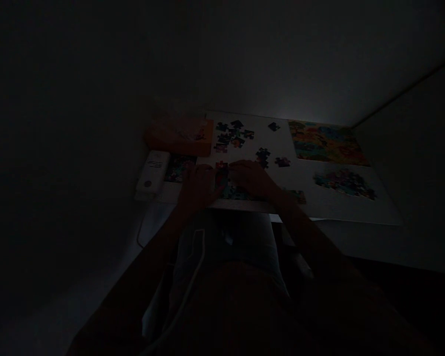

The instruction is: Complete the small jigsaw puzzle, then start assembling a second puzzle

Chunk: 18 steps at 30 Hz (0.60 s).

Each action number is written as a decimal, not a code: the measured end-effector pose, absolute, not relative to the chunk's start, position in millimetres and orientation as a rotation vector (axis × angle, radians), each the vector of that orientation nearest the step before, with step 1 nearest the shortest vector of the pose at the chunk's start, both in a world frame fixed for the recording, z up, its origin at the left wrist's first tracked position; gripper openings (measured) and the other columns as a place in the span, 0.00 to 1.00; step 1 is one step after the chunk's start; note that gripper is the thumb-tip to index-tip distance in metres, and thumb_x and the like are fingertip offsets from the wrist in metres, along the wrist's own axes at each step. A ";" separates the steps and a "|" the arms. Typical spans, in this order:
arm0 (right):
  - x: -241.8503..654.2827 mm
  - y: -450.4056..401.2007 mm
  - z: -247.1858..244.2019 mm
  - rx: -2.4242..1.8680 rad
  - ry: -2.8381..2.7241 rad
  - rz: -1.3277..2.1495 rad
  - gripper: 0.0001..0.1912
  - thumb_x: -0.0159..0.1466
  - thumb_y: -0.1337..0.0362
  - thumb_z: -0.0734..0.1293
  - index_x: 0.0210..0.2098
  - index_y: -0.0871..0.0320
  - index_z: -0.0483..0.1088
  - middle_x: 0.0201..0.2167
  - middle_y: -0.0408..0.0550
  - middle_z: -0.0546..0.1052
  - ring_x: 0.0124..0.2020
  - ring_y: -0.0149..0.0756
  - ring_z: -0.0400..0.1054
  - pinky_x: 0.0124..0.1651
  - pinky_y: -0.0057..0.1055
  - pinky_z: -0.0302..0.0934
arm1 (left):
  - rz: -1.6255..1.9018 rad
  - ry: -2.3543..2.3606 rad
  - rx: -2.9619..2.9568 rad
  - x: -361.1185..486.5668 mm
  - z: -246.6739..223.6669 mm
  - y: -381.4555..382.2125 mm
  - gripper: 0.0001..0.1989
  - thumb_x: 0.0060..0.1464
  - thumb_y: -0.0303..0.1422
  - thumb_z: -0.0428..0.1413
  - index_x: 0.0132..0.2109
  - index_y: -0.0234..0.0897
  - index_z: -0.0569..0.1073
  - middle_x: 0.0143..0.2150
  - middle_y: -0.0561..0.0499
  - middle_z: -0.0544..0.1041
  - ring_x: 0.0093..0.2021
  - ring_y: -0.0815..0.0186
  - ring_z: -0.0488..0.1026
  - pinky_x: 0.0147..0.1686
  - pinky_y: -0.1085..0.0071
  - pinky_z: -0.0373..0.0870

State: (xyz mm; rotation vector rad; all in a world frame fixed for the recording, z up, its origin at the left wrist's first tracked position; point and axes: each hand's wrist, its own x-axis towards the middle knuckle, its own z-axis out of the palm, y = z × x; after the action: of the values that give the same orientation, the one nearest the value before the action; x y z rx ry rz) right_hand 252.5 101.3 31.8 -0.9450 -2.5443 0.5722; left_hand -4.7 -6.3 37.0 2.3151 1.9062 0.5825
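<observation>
The picture is very dark. A partly joined jigsaw puzzle lies at the table's near edge between my hands. My left hand rests at its left side, thumb stretched over the pieces and fingers apart. On the other side, my right hand bends its fingers down onto the puzzle's upper part; whatever is under the fingertips is hidden. More joined pieces show beyond my right wrist. Loose jigsaw pieces lie farther back, and a dark cluster of pieces sits just past my right hand.
An orange box stands at the back left, with a white device and a dark picture card before it. To the right lie a colourful picture sheet and a heap of pieces. A pale cable crosses my lap.
</observation>
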 end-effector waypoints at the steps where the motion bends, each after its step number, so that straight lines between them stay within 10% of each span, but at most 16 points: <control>1: 256.2 91.0 30.0 -0.972 -2.536 0.548 0.25 0.82 0.52 0.65 0.73 0.46 0.80 0.74 0.54 0.81 0.74 0.57 0.75 0.78 0.60 0.67 | 0.580 1.891 2.325 -4.8 37.1 -6.3 0.28 0.77 0.51 0.59 0.74 0.42 0.79 0.73 0.37 0.79 0.74 0.40 0.70 0.77 0.35 0.60; 18: 240.4 65.1 21.3 -1.111 -2.601 0.332 0.29 0.84 0.50 0.64 0.80 0.44 0.73 0.79 0.56 0.76 0.77 0.63 0.69 0.77 0.64 0.64 | 0.503 1.930 2.320 -2.0 35.6 -5.9 0.30 0.76 0.52 0.61 0.77 0.48 0.78 0.78 0.38 0.76 0.78 0.37 0.67 0.80 0.31 0.57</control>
State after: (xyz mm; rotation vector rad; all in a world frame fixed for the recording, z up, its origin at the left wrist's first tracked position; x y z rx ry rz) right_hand 240.4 65.1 21.3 -1.1114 -2.6014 0.3321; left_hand -2.0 -5.9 35.6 2.3200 1.9301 0.5027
